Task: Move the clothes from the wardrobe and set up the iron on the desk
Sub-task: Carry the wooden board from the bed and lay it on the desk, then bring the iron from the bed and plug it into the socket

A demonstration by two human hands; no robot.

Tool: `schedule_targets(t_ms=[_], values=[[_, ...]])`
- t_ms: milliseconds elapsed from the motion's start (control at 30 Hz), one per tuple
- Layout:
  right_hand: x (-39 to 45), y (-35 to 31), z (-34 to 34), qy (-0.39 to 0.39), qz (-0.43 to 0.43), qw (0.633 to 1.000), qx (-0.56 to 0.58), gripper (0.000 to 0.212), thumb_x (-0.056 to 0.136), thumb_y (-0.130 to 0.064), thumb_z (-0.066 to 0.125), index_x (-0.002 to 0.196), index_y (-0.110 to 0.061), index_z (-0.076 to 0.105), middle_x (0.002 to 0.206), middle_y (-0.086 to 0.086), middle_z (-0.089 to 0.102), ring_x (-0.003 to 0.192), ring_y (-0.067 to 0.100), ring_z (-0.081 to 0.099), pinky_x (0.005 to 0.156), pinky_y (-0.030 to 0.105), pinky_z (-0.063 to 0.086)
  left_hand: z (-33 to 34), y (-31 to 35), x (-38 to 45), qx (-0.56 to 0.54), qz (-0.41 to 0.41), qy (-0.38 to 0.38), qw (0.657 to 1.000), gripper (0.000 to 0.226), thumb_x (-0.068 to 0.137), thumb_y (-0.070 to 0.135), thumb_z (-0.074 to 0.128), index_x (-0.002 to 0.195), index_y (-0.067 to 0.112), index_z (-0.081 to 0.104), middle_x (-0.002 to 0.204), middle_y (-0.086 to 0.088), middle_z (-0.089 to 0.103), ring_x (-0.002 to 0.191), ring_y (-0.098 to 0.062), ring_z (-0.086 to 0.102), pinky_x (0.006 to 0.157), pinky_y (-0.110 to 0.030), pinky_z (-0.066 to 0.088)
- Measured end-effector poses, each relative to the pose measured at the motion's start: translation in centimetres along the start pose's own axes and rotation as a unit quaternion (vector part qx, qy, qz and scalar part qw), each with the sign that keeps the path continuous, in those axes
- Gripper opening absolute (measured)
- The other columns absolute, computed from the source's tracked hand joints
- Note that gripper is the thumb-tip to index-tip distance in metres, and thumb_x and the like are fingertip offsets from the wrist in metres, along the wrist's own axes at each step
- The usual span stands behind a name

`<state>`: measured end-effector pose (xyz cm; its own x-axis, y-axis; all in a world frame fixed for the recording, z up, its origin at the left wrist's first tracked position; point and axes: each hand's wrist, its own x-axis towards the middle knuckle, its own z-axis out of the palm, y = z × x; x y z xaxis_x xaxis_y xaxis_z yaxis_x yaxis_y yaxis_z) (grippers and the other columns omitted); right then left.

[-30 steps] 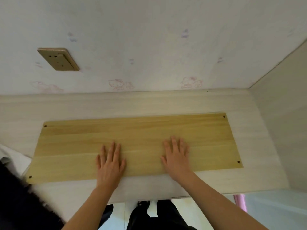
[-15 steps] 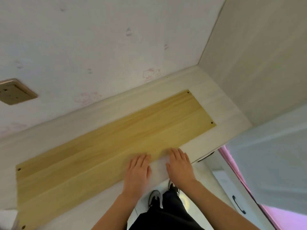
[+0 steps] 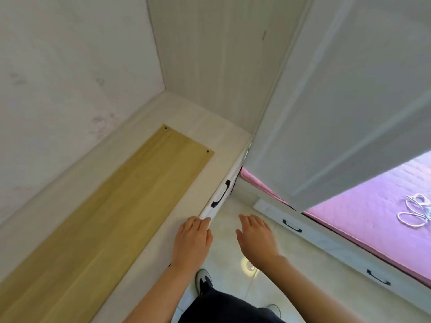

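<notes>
A pale wooden desk (image 3: 200, 117) runs along the wall on the left, with a yellow wooden board (image 3: 130, 194) lying flat on it. My left hand (image 3: 192, 241) rests palm down at the desk's front edge, fingers together, holding nothing. My right hand (image 3: 255, 238) hovers off the desk over the tiled floor, fingers spread and empty. A white wardrobe door (image 3: 338, 101) fills the upper right. No clothes or iron are in view.
A desk drawer with a black handle (image 3: 220, 194) sits below the desk edge. A pink mattress (image 3: 363, 201) lies at the right with a coiled white cable (image 3: 415, 208) on it, over bed drawers with black handles (image 3: 291, 226). My feet stand on the glossy floor (image 3: 247, 266).
The view has swung to the right, from the desk toward the wardrobe and bed. Both hands have slid off the yellow board; the right hand has left the desk.
</notes>
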<state>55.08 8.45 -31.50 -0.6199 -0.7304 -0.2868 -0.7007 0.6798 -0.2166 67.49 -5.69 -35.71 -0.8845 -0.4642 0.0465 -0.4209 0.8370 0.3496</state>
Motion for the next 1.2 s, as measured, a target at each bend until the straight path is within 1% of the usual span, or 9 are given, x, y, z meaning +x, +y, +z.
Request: schedule_targets(t_ms=[133,333,400,500,567,667,833,1000,1200], values=[[-4.0,5.1,-0.3,0.018,0.064,0.997,0.029,0.047,0.1,-0.035,0.037,0.141,-0.013,0.035,0.14,0.004,0.047,0.134,0.023,0.036,0.11,0.033,0.027,1.5,5.0,1.1,0.003,0.059,-0.028,0.998,0.038,0.088,0.029,0.038,0.106,0.014,0.068,0.087,0.005,0.066,0.093,-0.017,0.061,0.077,-0.03,0.052],[-11.1,13.4,0.2,0.056,0.139,0.988,0.04,0.041,0.099,-0.035,0.039,0.132,-0.013,0.045,0.128,0.004,0.055,0.123,0.025,0.046,0.105,0.034,0.036,4.4,14.8,1.2,-0.011,0.148,-0.059,0.987,0.033,0.09,0.029,0.037,0.101,0.016,0.066,0.083,0.007,0.065,0.085,-0.016,0.06,0.074,-0.029,0.051],[-13.8,16.4,0.5,0.072,0.166,0.982,0.046,0.038,0.096,-0.034,0.044,0.127,-0.011,0.05,0.122,0.006,0.059,0.12,0.027,0.05,0.102,0.036,0.04,5.5,18.8,0.5,-0.013,0.177,-0.072,0.981,0.035,0.09,0.031,0.039,0.104,0.016,0.066,0.089,0.005,0.067,0.087,-0.017,0.061,0.076,-0.031,0.052],[-17.7,21.0,1.4,0.107,0.201,0.973,0.045,0.037,0.089,-0.032,0.057,0.118,-0.009,0.058,0.11,0.008,0.066,0.112,0.029,0.058,0.095,0.04,0.049,7.6,24.9,-0.7,-0.014,0.21,-0.094,0.973,0.043,0.09,0.035,0.038,0.116,0.014,0.066,0.103,0.004,0.069,0.097,-0.016,0.063,0.083,-0.032,0.054],[-20.4,24.2,2.1,0.119,0.225,0.966,0.043,0.038,0.086,-0.032,0.062,0.116,-0.008,0.06,0.107,0.008,0.068,0.11,0.029,0.061,0.093,0.04,0.051,9.1,28.8,-1.5,-0.011,0.24,-0.107,0.965,0.042,0.091,0.035,0.039,0.118,0.015,0.064,0.105,0.005,0.068,0.099,-0.014,0.063,0.087,-0.032,0.052],[-24.1,28.5,2.9,0.124,0.256,0.958,0.043,0.043,0.086,-0.032,0.062,0.12,-0.006,0.059,0.112,0.009,0.066,0.113,0.029,0.059,0.096,0.042,0.049,11.7,34.1,-2.7,-0.018,0.277,-0.121,0.953,0.039,0.091,0.033,0.044,0.117,0.012,0.064,0.104,0.003,0.068,0.099,-0.016,0.063,0.089,-0.034,0.051],[-29.5,34.3,3.5,0.133,0.317,0.938,0.047,0.049,0.09,-0.034,0.053,0.13,-0.005,0.051,0.124,0.01,0.061,0.122,0.029,0.052,0.103,0.043,0.043,14.7,41.7,-3.9,-0.009,0.351,-0.165,0.922,0.043,0.091,0.035,0.037,0.119,0.014,0.063,0.108,0.003,0.066,0.103,-0.016,0.06,0.092,-0.033,0.05],[-32.4,38.2,3.3,0.14,0.386,0.91,0.052,0.058,0.082,-0.032,0.068,0.131,-0.004,0.052,0.13,0.01,0.058,0.126,0.032,0.05,0.099,0.046,0.046,16.6,47.5,-3.0,-0.007,0.413,-0.17,0.895,0.045,0.086,0.028,0.06,0.128,0.011,0.057,0.128,-0.004,0.06,0.118,-0.021,0.055,0.099,-0.036,0.047],[-32.5,43.2,2.8,0.134,0.423,0.895,0.054,0.06,0.081,-0.031,0.069,0.131,-0.004,0.052,0.132,0.012,0.057,0.128,0.034,0.048,0.099,0.046,0.046,19.0,52.6,-0.2,0.0,0.454,-0.174,0.874,0.051,0.08,0.026,0.071,0.127,0.01,0.059,0.131,-0.007,0.059,0.12,-0.025,0.056,0.1,-0.036,0.044]])
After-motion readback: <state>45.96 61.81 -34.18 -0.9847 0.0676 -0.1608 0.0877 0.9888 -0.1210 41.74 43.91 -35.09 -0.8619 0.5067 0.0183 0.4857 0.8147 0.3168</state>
